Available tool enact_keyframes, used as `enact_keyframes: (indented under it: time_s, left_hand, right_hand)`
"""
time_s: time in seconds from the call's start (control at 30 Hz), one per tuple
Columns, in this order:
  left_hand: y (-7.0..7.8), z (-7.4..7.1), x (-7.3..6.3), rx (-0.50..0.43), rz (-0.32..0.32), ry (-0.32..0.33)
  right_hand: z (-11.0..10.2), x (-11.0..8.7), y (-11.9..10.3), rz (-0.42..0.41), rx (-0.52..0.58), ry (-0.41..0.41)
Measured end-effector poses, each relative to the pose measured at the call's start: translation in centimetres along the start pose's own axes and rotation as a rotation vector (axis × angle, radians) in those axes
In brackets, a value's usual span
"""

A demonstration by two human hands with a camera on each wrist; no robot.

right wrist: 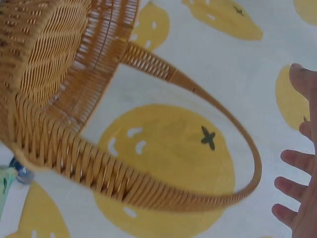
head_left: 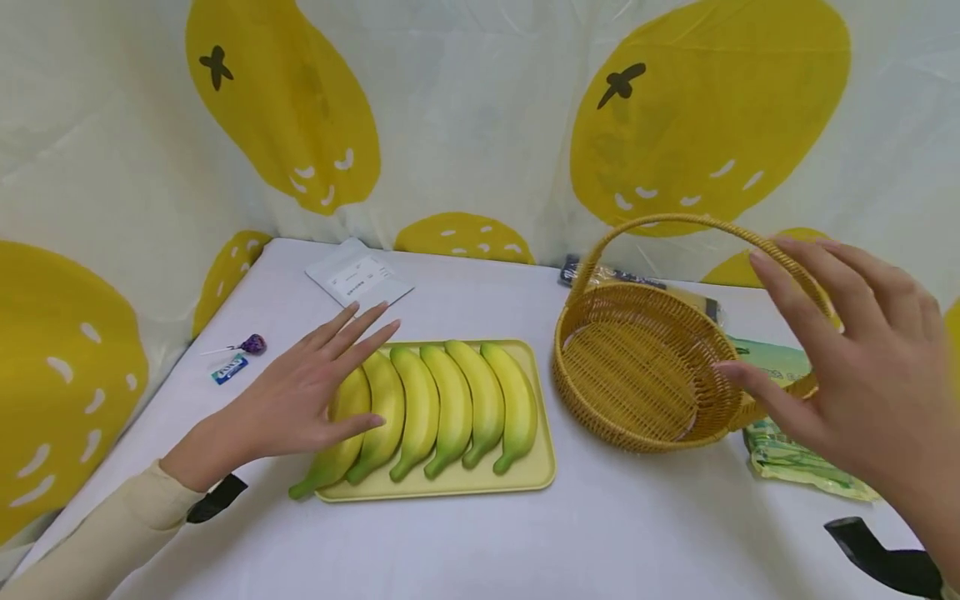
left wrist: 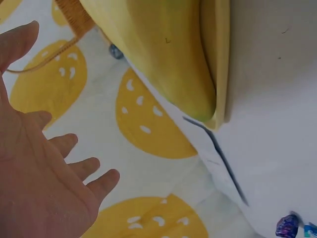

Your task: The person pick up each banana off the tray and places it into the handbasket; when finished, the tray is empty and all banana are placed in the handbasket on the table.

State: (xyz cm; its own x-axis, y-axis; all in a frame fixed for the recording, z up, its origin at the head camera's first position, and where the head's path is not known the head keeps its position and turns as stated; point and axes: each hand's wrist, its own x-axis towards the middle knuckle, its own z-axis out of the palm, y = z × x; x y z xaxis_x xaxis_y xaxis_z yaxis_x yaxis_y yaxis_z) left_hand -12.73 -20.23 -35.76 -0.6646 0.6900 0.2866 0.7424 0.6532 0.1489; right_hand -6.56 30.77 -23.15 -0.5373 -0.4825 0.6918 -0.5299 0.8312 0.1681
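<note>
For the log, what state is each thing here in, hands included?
Left hand: open, holding nothing
Right hand: open, apart from the basket's handle
Basket: upright, empty, handle raised
Bananas: six visible, unpeeled, side by side; leftmost tip overhangs the tray
Tray: flat, bearing the bananas
White packet: lying flat
Lollipop: lying down

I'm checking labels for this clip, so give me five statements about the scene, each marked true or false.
1. The bananas lie on the tray. True.
2. There are only three bananas. False: six are visible.
3. The left hand and right hand are both open. True.
4. The basket stands beside the tray. True.
5. The right hand grips the basket. False: the right wrist view shows it apart from the handle.
</note>
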Motion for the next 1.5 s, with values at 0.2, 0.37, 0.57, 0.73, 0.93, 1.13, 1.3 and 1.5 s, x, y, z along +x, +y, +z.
enact_keyframes:
  time_s: [0.2, 0.37, 0.57, 0.73, 0.93, 1.13, 1.3, 1.5]
  left_hand:
    - [0.2, -0.5, -1.3, -0.119, -0.165, -0.02]
    - [0.3, 0.0, -2.3, -0.203, -0.296, -0.037]
    - [0.8, 0.7, -2.7, -0.276, -0.399, 0.011]
    - [1.3, 1.5, -2.7, -0.278, -0.423, 0.06]
    - [2.1, 2.2, -3.1, -0.247, -0.48, 0.081]
    - [2.7, 3.4, -3.3, -0.181, -0.525, 0.055]
    - [3.2, 3.9, -3.4, -0.158, -0.532, 0.104]
    - [4.3, 3.9, -3.4, -0.116, -0.549, 0.052]
  right_hand:
    - [-0.4, -1.5, 2.4, 0.116, 0.056, 0.002]
    - [-0.7, -2.9, 3.0, 0.24, 0.051, -0.064]
    - [-0.8, -4.8, 3.7, 0.407, 0.12, -0.094]
    - [-0.3, -6.4, 4.0, 0.488, 0.203, -0.091]
    - [0.5, -7.5, 4.3, 0.485, 0.261, -0.061]
    - [0.9, -8.4, 3.8, 0.562, 0.313, -0.058]
    - [1.7, -8.7, 3.3, 0.673, 0.417, -0.071]
    - [2.0, -9.3, 3.1, 0.762, 0.482, -0.041]
